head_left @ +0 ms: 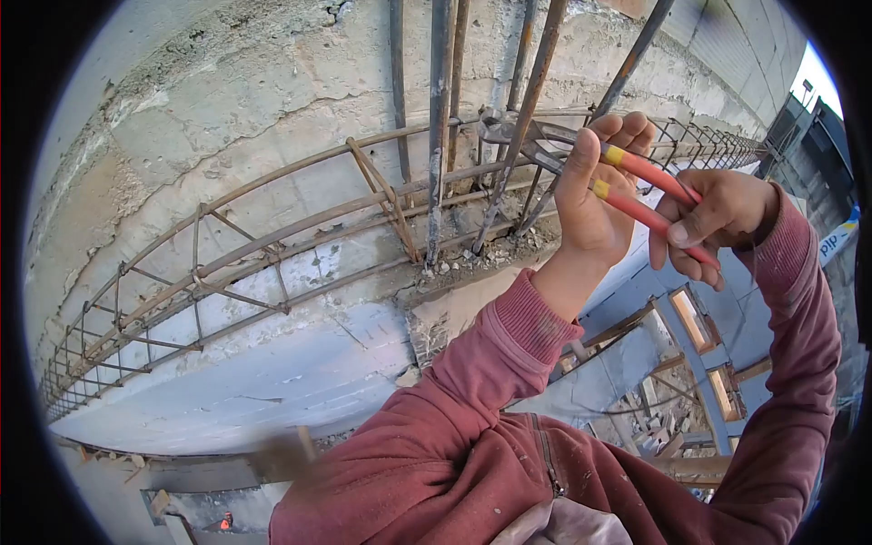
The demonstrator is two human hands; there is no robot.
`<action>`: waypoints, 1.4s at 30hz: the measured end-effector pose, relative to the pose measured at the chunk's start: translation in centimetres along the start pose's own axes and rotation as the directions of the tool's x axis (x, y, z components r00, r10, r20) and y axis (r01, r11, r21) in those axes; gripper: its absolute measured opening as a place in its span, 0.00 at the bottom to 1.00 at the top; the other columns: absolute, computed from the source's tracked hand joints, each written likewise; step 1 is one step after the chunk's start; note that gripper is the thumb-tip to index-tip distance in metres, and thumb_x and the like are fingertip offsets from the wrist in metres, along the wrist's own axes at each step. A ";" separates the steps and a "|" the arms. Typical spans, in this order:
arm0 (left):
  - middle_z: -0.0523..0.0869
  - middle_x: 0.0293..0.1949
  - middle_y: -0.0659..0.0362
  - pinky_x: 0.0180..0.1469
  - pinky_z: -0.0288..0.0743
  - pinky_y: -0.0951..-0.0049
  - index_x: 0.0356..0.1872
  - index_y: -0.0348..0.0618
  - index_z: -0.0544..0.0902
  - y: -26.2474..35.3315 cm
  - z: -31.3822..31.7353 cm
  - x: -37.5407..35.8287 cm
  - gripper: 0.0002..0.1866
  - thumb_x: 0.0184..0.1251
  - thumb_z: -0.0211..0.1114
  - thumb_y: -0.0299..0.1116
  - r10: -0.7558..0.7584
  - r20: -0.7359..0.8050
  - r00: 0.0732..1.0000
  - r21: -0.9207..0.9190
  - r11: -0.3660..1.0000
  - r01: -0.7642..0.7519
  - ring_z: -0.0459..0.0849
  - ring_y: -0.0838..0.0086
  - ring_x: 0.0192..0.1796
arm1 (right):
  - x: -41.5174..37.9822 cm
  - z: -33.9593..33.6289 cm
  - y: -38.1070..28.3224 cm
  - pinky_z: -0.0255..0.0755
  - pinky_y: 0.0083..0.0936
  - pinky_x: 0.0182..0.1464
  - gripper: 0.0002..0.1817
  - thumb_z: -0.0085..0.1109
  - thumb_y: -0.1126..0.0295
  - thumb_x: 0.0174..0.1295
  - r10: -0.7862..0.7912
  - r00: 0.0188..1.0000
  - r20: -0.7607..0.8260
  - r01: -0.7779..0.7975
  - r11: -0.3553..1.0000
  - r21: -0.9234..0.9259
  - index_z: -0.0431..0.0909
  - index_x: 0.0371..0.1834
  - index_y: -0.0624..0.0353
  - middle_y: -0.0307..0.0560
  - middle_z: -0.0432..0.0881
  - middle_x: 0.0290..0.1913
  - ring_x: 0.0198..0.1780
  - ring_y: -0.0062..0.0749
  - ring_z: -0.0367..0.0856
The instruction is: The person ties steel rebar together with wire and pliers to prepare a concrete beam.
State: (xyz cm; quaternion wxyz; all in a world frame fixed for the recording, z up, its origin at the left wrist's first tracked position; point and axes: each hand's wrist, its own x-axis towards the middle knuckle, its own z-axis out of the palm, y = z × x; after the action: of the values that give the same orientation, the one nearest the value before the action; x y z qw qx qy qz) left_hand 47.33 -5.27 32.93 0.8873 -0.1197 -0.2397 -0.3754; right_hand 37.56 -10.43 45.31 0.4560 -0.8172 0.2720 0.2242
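Long-handled pincers point(661, 178) with red grips and yellow bands reach across the upper right of the head view. My right hand point(718, 218) is closed round the ends of their handles. Around the forward part of the handles, my left hand point(595, 195) is loosely cupped, thumb upright and fingers apart. It does not visibly squeeze the tool. The metal head point(498, 129) of the pincers is among upright rebars point(542, 77), close to where they cross a horizontal bar point(318, 218). Any tie wire at the jaws is too small to make out.
A rebar cage point(195, 282) curves along the rough concrete wall point(263, 118), above a pale ledge point(245, 363). Broken rubble point(472, 262) lies round the feet of the upright bars. Far below are timber frames point(695, 320), debris and a small figure in orange point(226, 521).
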 end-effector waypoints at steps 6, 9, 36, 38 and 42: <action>0.79 0.36 0.61 0.56 0.72 0.59 0.45 0.46 0.76 -1.7 -3.0 -0.2 0.16 0.63 0.65 0.43 -0.200 -0.061 0.978 0.049 0.978 0.203 0.81 0.69 0.42 | 0.9 3.1 7.4 0.73 0.21 0.23 0.13 0.56 0.66 0.63 -0.200 0.949 -0.243 0.255 0.941 0.223 0.76 0.35 0.69 0.45 0.78 0.21 0.18 0.27 0.77; 0.79 0.43 0.57 0.58 0.72 0.61 0.63 0.38 0.60 -0.9 -3.0 -2.1 0.37 0.57 0.71 0.36 -0.256 -0.235 0.938 0.412 0.848 0.335 0.79 0.67 0.50 | 2.9 6.6 10.9 0.69 0.30 0.28 0.13 0.63 0.66 0.56 -0.428 0.617 -0.660 0.228 0.901 -0.370 0.72 0.33 0.63 0.49 0.75 0.21 0.24 0.38 0.77; 0.67 0.59 0.54 0.48 0.78 0.58 0.65 0.43 0.56 -1.1 -5.2 -11.8 0.34 0.64 0.63 0.42 -0.730 -0.648 0.216 0.210 0.102 0.972 0.74 0.69 0.56 | 12.6 9.6 18.7 0.70 0.34 0.27 0.22 0.71 0.56 0.41 -0.538 0.244 -0.807 -0.042 0.825 -0.563 0.71 0.32 0.55 0.42 0.77 0.27 0.31 0.39 0.79; 0.66 0.59 0.55 0.50 0.76 0.56 0.65 0.45 0.55 -1.2 -7.4 -11.5 0.35 0.63 0.64 0.43 -0.630 -0.662 0.406 0.350 0.220 0.911 0.73 0.66 0.57 | 12.8 10.5 19.6 0.69 0.34 0.27 0.21 0.70 0.57 0.41 -0.509 0.222 -0.832 -0.001 0.853 -0.522 0.71 0.32 0.55 0.43 0.77 0.27 0.31 0.39 0.79; 0.62 0.59 0.52 0.55 0.73 0.58 0.64 0.46 0.49 -2.6 -11.8 -13.5 0.40 0.59 0.68 0.36 -0.592 -0.575 0.565 0.473 0.323 0.820 0.69 0.61 0.62 | 13.9 12.4 21.6 0.68 0.35 0.26 0.24 0.72 0.55 0.37 -0.362 0.240 -0.901 0.110 0.932 -0.346 0.71 0.30 0.57 0.45 0.76 0.25 0.28 0.43 0.78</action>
State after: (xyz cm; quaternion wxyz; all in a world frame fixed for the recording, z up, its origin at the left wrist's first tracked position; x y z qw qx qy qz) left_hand 41.26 -3.49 15.97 0.6249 0.4029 -0.2533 -0.6188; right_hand 32.57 -12.41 17.30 0.1409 -0.8609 0.3373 -0.3539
